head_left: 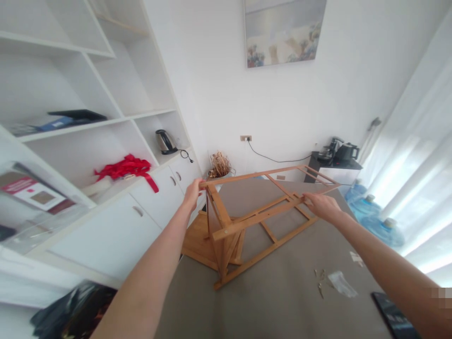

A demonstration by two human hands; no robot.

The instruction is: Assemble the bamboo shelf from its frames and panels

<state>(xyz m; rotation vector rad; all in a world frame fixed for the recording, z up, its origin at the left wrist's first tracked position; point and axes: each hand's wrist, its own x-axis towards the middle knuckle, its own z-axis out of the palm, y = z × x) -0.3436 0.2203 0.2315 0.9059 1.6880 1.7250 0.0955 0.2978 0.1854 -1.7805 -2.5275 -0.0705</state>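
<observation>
A slatted wooden frame (261, 217), like a small shelf rack, lies on its side on the grey table (282, 301). My left hand (192, 195) is closed around the far left corner, where the long back rail meets the end piece. Farther right, my right hand (322, 206) grips the near upper rail towards its right end; some of its fingers are hidden behind the wood. Flat wooden panels (199, 240) lie under and beside the frame's left end.
Small metal fittings (320, 282) and a clear plastic bag (342, 284) lie at the right, near a dark tablet-like device (391, 313). Blue water bottles (381, 226) stand by the curtain. White cabinets (116, 235) line the left side. A cabinet with kettles (346, 153) stands behind.
</observation>
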